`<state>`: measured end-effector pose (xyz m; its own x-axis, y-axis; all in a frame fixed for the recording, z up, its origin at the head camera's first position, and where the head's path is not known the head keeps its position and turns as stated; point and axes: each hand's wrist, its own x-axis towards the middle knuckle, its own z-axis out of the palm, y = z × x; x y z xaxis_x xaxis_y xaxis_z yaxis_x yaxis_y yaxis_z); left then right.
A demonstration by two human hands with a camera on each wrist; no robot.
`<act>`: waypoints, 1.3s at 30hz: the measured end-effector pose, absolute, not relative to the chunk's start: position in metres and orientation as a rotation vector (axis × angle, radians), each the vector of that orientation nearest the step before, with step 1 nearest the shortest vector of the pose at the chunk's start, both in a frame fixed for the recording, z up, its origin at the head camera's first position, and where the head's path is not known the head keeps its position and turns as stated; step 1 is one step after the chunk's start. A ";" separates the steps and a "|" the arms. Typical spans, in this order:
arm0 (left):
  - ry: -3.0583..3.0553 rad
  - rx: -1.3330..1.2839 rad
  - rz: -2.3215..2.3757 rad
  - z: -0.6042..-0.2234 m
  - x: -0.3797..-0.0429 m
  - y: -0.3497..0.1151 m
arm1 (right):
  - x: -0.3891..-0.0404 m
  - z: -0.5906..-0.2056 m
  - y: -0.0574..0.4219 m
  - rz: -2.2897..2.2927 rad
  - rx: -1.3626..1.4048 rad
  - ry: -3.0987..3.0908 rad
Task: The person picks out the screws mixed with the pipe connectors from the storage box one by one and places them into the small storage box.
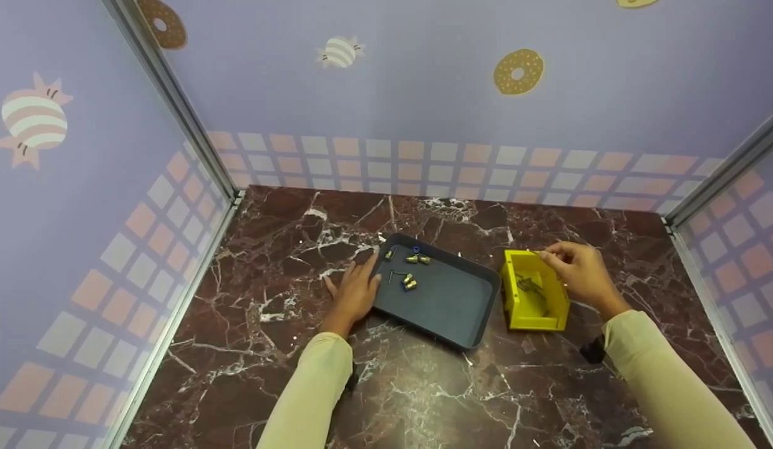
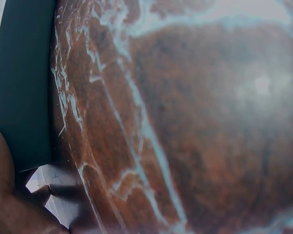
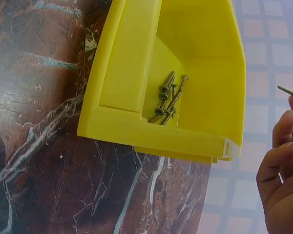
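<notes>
My right hand (image 1: 579, 268) pinches a screw (image 3: 286, 91) between thumb and fingers, above the right side of a yellow bin (image 1: 554, 322). Several screws (image 3: 168, 100) lie in a loose pile on the bin's floor. To the left, my left hand (image 1: 355, 293) rests with straight fingers along the left edge of a dark grey tray (image 1: 448, 305). In the left wrist view only part of that hand (image 2: 14, 204) shows, beside the tray's wall (image 2: 24, 87). Inside the tray, toward its left end, are several small brass-coloured fittings (image 1: 410, 285), some with blue parts, and a thin screw (image 1: 398, 272).
The tray and bin stand side by side on a dark red marbled table (image 1: 411, 405), a narrow gap between them. Lilac panels (image 1: 423, 93) with a checkered band enclose the back and both sides, joined by metal corner posts (image 1: 174, 93).
</notes>
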<state>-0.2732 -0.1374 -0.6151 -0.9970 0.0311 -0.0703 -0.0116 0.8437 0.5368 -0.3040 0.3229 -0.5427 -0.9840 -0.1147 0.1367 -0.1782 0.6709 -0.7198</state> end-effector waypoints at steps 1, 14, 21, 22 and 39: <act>2.945 0.021 0.857 -0.615 -0.273 -0.138 | -0.304 -0.543 0.323 1.211 0.255 -2.798; 2.947 0.006 0.859 -0.616 -0.274 -0.137 | -0.306 -0.545 0.323 1.203 0.286 -2.771; 2.934 -0.006 0.848 -0.615 -0.274 -0.137 | -0.305 -0.545 0.325 1.180 0.281 -2.794; 2.933 -0.006 0.849 -0.614 -0.274 -0.137 | -0.305 -0.545 0.325 1.177 0.276 -2.799; 2.959 0.017 0.861 -0.616 -0.274 -0.137 | -0.307 -0.547 0.321 1.156 0.301 -2.830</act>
<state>-0.2736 -0.1372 -0.6155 -0.9981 0.0271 -0.0548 -0.0065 0.8439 0.5365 -0.3065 0.3206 -0.5465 -0.9783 -0.1542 0.1381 -0.2068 0.6978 -0.6858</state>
